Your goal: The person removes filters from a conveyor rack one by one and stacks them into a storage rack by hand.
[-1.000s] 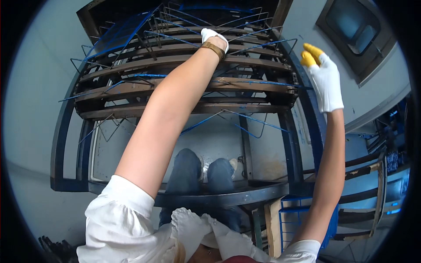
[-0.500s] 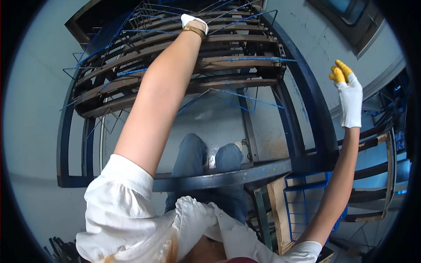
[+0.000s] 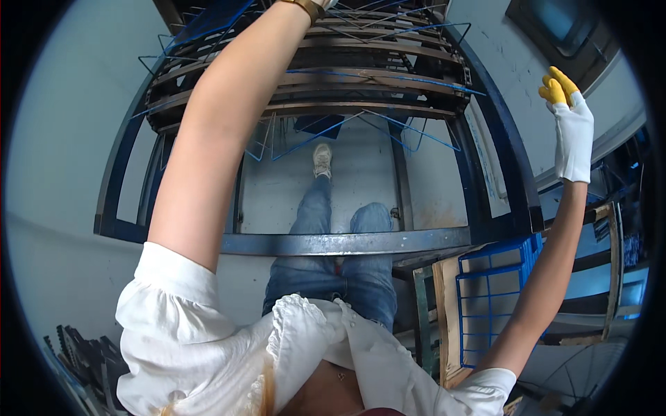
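Note:
My left arm stretches forward over a dark metal rack of curved brown slats [image 3: 388, 73]. Only the edge of a white glove shows past the gold wristband of my left hand [image 3: 332, 3]; the fingers lie beyond the upper edge of the picture. Bent blue wires [image 3: 409, 132] rest across and hang from the slats near that arm. Raised out to the right, my right hand [image 3: 571, 128] wears a white glove with yellow fingertips. Its fingers are apart and hold nothing, beside the frame's right side.
A dark blue metal bar [image 3: 347, 243] crosses in front of my thighs; one shoe [image 3: 322, 159] is under the rack. A blue wire basket [image 3: 492, 298] stands at lower right by a wooden board [image 3: 449, 319]. Dark metal pieces [image 3: 90, 367] lie at lower left.
The whole view has shifted, with the rack now higher in the picture. My left hand has slid almost out at the top. My right hand stays raised, its fingers alike.

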The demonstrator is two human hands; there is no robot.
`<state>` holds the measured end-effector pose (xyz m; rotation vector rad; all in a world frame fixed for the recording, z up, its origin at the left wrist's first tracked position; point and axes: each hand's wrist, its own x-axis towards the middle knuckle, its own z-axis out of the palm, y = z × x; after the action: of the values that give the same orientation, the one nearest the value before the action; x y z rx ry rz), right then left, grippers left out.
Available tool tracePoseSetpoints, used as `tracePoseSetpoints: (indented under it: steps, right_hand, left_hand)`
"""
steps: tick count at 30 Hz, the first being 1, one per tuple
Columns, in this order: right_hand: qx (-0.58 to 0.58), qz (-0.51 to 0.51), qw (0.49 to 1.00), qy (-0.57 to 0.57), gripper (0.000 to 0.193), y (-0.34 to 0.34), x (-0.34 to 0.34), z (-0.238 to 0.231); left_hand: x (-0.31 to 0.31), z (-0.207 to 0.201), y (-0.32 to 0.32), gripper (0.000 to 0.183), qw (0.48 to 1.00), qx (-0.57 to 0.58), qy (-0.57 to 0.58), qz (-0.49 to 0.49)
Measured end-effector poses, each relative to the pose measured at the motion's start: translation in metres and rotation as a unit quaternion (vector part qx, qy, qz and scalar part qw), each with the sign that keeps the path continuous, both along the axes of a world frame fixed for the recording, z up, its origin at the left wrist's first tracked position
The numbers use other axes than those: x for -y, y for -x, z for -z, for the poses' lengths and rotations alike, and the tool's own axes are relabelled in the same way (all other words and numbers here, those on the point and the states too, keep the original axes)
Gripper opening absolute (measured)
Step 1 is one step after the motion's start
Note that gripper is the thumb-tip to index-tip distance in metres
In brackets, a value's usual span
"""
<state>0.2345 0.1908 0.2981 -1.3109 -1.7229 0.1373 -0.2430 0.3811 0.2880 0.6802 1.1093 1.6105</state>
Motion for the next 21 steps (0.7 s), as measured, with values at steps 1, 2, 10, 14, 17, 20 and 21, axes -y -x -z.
tracePoseSetpoints:
  steps: [1,2,10,14,17,20,21]
  right_hand:
    - [0.007,0.014,1.000,0.002,0.036,-0.013,0.002,0.000]
    - [-0.002,0.023,1.000,-0.003,0.035,-0.026,0.000,0.002]
    - [0.115,0.024,0.993,0.012,0.041,-0.029,0.019,0.021]
    - [0.270,0.096,0.951,0.113,0.061,-0.052,0.025,0.071]
    - [0.402,0.077,0.906,0.110,0.076,-0.044,0.029,0.107]
    - [0.485,0.134,0.849,0.159,0.076,-0.021,0.046,0.110]
    - [0.488,0.135,0.847,0.161,0.076,-0.028,0.045,0.111]
  left_hand:
    - [0.005,-0.007,-0.025,0.050,0.998,0.007,0.007,-0.059]
    - [0.015,-0.011,-0.034,0.053,0.997,0.031,0.019,-0.065]
    - [0.084,-0.065,0.009,0.040,0.999,-0.013,-0.032,0.034]
    - [0.194,-0.090,-0.064,0.047,0.993,-0.027,-0.111,0.035]
    - [0.234,-0.088,-0.035,0.038,0.980,-0.041,-0.142,0.131]
    - [0.273,-0.071,0.001,0.030,0.921,-0.221,-0.221,0.231]
    - [0.291,-0.064,0.000,0.030,0.850,-0.410,-0.265,0.199]
